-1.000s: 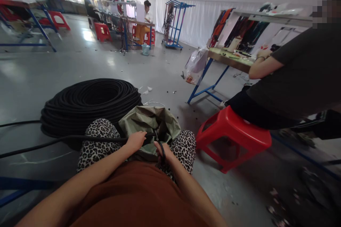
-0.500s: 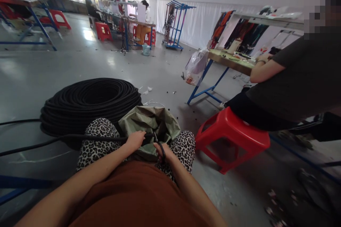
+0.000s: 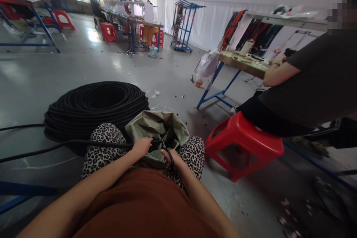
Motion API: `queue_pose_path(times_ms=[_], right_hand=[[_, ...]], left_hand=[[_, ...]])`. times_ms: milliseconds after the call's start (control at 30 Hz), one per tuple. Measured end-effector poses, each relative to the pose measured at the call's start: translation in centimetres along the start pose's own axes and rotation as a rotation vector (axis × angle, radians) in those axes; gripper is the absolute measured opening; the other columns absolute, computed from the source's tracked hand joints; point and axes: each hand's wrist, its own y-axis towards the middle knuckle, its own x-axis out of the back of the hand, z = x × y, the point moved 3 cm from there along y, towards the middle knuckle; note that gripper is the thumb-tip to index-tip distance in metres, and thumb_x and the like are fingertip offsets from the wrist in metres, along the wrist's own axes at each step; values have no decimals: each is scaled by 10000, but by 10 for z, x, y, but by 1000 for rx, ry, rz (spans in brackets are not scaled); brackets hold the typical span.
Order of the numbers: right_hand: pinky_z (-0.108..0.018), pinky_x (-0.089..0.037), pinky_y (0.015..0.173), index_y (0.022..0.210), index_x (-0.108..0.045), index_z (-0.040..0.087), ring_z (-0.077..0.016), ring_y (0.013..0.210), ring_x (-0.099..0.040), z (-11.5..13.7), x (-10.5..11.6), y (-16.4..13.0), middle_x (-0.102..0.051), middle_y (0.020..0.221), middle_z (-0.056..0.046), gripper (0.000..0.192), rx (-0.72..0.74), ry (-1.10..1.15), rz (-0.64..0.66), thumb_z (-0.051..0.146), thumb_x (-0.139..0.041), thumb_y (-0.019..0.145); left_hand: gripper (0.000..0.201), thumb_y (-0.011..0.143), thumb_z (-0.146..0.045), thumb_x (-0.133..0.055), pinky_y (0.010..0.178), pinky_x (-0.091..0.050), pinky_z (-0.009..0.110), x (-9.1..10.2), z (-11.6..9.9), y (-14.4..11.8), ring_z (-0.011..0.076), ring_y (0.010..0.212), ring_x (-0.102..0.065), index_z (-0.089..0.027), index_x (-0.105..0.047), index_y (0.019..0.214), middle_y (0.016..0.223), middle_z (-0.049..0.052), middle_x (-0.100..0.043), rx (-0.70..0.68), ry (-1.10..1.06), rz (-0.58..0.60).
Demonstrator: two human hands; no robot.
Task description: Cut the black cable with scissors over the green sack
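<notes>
Left hand (image 3: 141, 147) clasping black cord (image 3: 110, 144), long axis sideways, end over green bag (image 3: 146, 122); right hand (image 3: 172, 159) gripping scissors (image 3: 170, 154), blades (image 3: 163, 142) angled across, nearest cord's end, contact unclear.

The scissors (image 3: 169, 153) tilt slightly further left at the blades than one second earlier; the distant worker in yellow trousers (image 3: 151, 31) is now largely obscured above the waist by the white panel (image 3: 148, 13).
</notes>
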Motion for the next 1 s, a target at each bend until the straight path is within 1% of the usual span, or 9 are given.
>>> queue_pose_path(times_ms=[100, 233, 333, 500, 567, 733, 800, 933, 1000], right_hand=[[-188, -345, 326, 737, -569, 181, -95, 335, -431, -1, 0, 0, -489, 484, 49, 429, -34, -37, -32, 451, -637, 1063], [-171, -351, 334, 757, -568, 182, -86, 340, -422, -2, 0, 1, -462, 473, 64, 442, -31, -28, -16, 506, -662, 1042], [-185, -342, 315, 723, -564, 182, -92, 324, -424, -3, 1, 3, -469, 469, 54, 447, -20, -44, -12, 468, -643, 1057], [-185, -357, 306, 681, -548, 182, -90, 312, -424, -2, 1, 2, -458, 451, 58, 462, -9, -18, 6, 415, -644, 1068], [-185, -361, 306, 674, -542, 183, -90, 305, -423, -1, 0, 0, -458, 450, 59, 464, -6, -4, 13, 404, -647, 1069], [-179, -340, 307, 691, -541, 183, -84, 314, -419, -2, 1, 0, -471, 479, 59, 443, -2, 60, -42, 364, -601, 1091], [-186, -346, 314, 686, -536, 186, -90, 329, -427, -3, 1, 2, -470, 488, 56, 458, 1, 91, -49, 393, -603, 1089], [-196, -378, 355, 705, -563, 185, -102, 360, -442, -8, -1, 11, -472, 482, 50, 466, -22, 128, -80, 470, -644, 1065], [-210, -414, 388, 739, -573, 185, -110, 376, -462, -13, -3, 16, -488, 498, 51, 458, -24, 180, -61, 504, -648, 1059]], left_hand=[[389, 1048, -194, -496, 1021, -545, 353, 0, 1, 0, 264, 1259, -721, -217, -693, 1383, 1355, 142, -762, 2, 3, 6], [403, 1049, -219, -505, 1007, -548, 367, -3, 5, 0, 269, 1225, -727, -225, -681, 1411, 1332, 156, -764, 3, -7, -11], [406, 1049, -228, -509, 996, -550, 365, -4, 8, 1, 267, 1205, -733, -239, -685, 1415, 1303, 160, -767, -6, -10, -31], [402, 1045, -218, -511, 987, -547, 367, -5, 10, 0, 273, 1190, -742, -243, -691, 1404, 1269, 161, -772, -1, -8, -30], [404, 1043, -214, -512, 993, -544, 362, -4, 11, 0, 269, 1198, -741, -236, -683, 1409, 1281, 159, -770, 3, -13, -35], [409, 1055, -220, -499, 995, -539, 341, -5, 15, -1, 258, 1249, -730, -232, -634, 1440, 1357, 141, -757, 24, -18, -40], [385, 1061, -223, -486, 992, -536, 340, -4, 16, -2, 255, 1254, -728, -218, -620, 1422, 1364, 137, -755, 30, -38, -55], [322, 1053, -213, -475, 991, -531, 349, 1, 13, -5, 258, 1224, -735, -178, -610, 1343, 1317, 142, -766, 20, -80, -106], [312, 1031, -181, -487, 1010, -527, 344, 5, 11, -7, 253, 1235, -727, -175, -615, 1316, 1321, 139, -761, 0, -98, -135]])
